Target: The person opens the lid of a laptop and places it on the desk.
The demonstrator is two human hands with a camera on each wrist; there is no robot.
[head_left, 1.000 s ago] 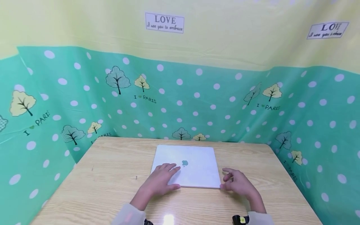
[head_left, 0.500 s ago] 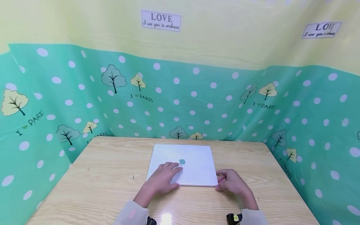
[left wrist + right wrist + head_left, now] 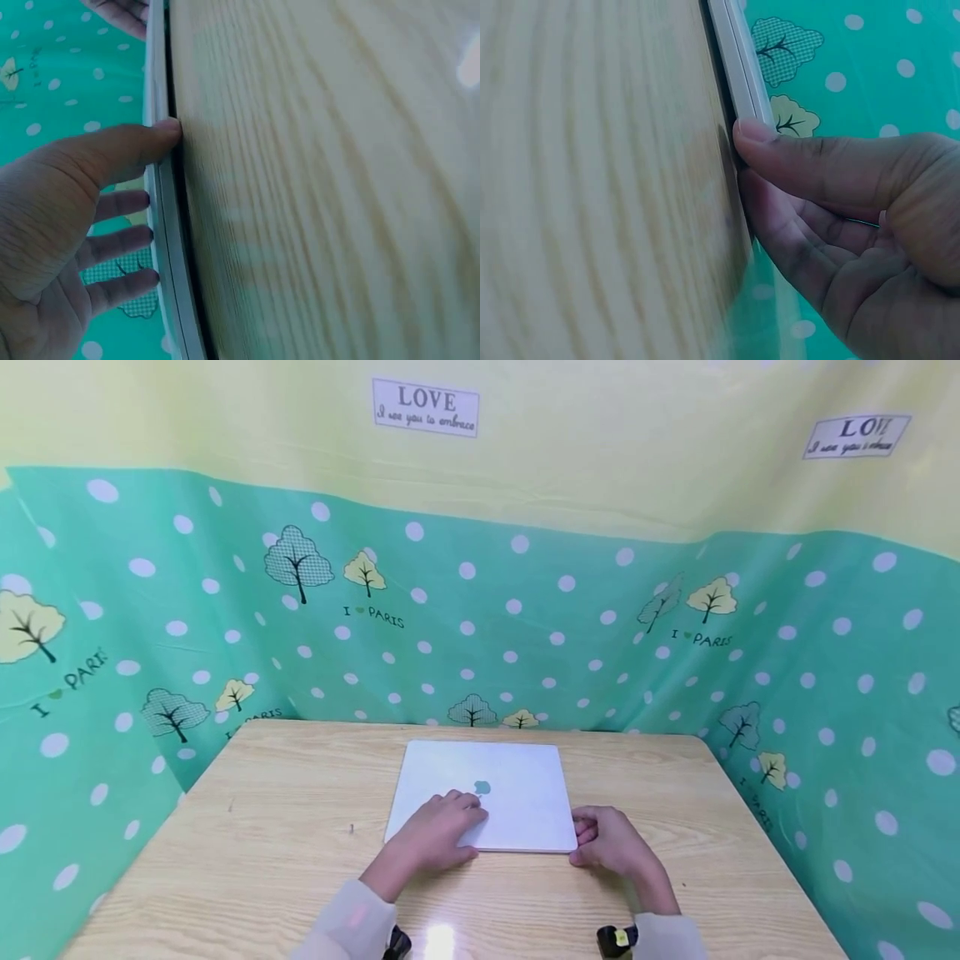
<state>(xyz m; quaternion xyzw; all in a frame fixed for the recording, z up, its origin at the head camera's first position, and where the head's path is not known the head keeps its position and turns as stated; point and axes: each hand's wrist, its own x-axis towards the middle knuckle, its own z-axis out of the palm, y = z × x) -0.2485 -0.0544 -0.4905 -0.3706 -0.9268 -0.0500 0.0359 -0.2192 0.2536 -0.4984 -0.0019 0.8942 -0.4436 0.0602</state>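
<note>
A closed silver laptop [image 3: 521, 797] with an apple logo on its lid lies flat on the wooden table. My left hand [image 3: 438, 831] rests over its front left part, fingers on the lid. In the left wrist view the left thumb [image 3: 161, 136] touches the front edge of the laptop [image 3: 166, 225], and the other fingers lie fairly straight, tips at the lid. At the front right corner, my right hand [image 3: 611, 842] has its fingers curled against the side. The right wrist view has the right thumb [image 3: 757, 135] at that corner of the laptop [image 3: 744, 64], index finger low beside it.
The wooden table [image 3: 300, 860] extends on all sides of the laptop. A green and yellow printed curtain [image 3: 495, 635] stands behind and at both sides. A black wrist device [image 3: 617, 941] sits at the right sleeve, and light glares off the table's front.
My right hand has moved left from just beside the laptop onto its front right corner. The left hand has stayed on the lid, its fingers slightly more bent. The head view has shifted a little.
</note>
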